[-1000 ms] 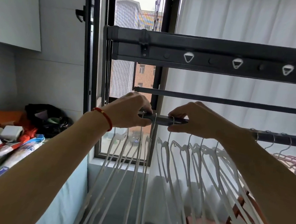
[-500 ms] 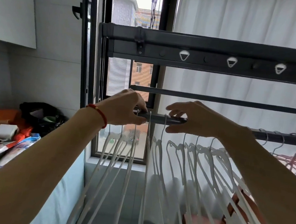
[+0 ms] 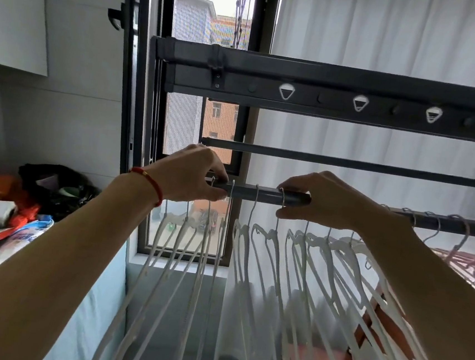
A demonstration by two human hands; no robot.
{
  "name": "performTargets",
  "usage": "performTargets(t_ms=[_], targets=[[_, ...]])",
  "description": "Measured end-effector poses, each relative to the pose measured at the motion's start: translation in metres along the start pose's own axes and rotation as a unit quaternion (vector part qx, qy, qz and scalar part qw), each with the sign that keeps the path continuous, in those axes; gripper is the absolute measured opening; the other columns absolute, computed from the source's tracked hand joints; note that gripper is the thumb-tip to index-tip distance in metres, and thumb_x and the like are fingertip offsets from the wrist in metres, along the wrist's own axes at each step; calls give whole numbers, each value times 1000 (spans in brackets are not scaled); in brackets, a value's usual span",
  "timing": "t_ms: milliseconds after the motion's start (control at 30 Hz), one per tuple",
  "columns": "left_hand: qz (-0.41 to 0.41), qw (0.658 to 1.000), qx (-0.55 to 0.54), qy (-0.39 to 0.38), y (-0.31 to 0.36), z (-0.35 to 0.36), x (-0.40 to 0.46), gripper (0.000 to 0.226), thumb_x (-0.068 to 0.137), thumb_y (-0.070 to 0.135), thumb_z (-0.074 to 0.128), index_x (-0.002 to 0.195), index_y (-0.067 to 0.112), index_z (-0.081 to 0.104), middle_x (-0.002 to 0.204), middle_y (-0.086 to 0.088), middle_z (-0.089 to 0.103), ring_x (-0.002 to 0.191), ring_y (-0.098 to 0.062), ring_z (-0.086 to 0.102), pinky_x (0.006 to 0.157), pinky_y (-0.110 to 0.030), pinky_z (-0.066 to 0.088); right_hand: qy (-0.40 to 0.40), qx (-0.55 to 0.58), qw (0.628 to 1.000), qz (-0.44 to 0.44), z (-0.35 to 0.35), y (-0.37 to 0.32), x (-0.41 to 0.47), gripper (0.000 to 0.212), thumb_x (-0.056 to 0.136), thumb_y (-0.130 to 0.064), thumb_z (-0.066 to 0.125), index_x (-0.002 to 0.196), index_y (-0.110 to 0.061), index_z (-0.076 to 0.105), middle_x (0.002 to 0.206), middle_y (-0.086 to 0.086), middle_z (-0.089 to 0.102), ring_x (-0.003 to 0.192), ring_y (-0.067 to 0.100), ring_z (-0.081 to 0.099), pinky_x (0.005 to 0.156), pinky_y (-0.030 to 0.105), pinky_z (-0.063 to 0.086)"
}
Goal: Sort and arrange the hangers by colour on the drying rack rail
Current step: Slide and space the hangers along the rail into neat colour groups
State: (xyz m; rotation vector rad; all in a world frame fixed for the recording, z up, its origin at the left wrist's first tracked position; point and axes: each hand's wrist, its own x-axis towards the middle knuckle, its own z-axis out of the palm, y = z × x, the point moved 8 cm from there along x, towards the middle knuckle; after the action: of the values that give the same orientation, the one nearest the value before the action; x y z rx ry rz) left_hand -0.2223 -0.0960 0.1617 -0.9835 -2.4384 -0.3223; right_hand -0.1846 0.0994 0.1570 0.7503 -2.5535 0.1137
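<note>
Hanging nearest, the white hangers (image 3: 266, 258) are kept bunched at the left end of the rail (image 3: 261, 193), apparently to separate colours; roughly a dozen can be counted, some blurred. Pink hangers (image 3: 466, 257) are grouped far right, count unclear. Hooks are pinched on the rail by the left hand (image 3: 193, 175) and right hand (image 3: 321, 199), both with fingers curled. Two further bars are seen behind.

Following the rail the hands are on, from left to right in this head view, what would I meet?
Left hand gripping the rail → two lone hanger hooks on the bare stretch → right hand pinching a hook → white hangers below its wrist → pink hangers at the far right.
</note>
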Motion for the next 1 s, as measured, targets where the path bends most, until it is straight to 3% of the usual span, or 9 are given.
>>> performTargets(t_ms=[333,433,500,567,700,833,1000], targets=[[10,1000,-3,-3,2,-1,-2,23,84,38,73,104,26,74,101,10,67,101,-11,57,95,-34,47,-1,-13,1000,0,0,-3,2,39,81,-54,72,100,-20,71,75,-8,65,66,12,61,70,35,55],[9,1000,-3,-9,1,-1,-2,23,85,37,74,105,26,73,101,10,67,100,-10,57,94,-32,47,-7,-6,1000,16,-1,5,-3,60,76,-59,71,121,-20,67,102,-3,73,82,9,65,79,25,54],[8,1000,-7,-12,0,0,-2,21,84,37,74,103,27,74,98,12,67,99,-9,58,94,-34,49,-14,-2,999,36,-5,16,-11,71,75,-57,74,134,-20,59,121,-3,69,97,8,63,83,15,45],[6,1000,-9,-13,-1,-1,-2,21,84,39,74,102,29,75,96,13,67,98,-8,58,93,-37,50,-28,-8,998,62,-8,30,-21,73,74,-56,76,135,-21,57,125,-4,66,106,11,63,85,17,42],[5,1000,-6,-15,1,-1,-3,23,84,39,74,104,27,74,99,12,67,99,-8,58,95,-36,50,-35,-28,996,71,-8,39,-31,59,73,-63,71,115,-22,67,94,-4,70,80,12,63,75,28,52],[-2,1000,-10,-18,2,-1,-4,23,84,38,74,104,27,74,101,11,68,99,-9,59,95,-35,50,-13,-31,998,44,-8,31,-26,45,78,-55,73,108,-22,69,75,-9,62,65,8,57,61,14,40],[-6,1000,-10,-19,3,-2,-5,23,84,37,75,104,27,74,101,11,68,99,-8,59,94,-32,49,-11,-39,999,25,-9,23,-20,38,79,-55,73,95,-22,69,65,-8,56,59,9,52,58,16,37]])
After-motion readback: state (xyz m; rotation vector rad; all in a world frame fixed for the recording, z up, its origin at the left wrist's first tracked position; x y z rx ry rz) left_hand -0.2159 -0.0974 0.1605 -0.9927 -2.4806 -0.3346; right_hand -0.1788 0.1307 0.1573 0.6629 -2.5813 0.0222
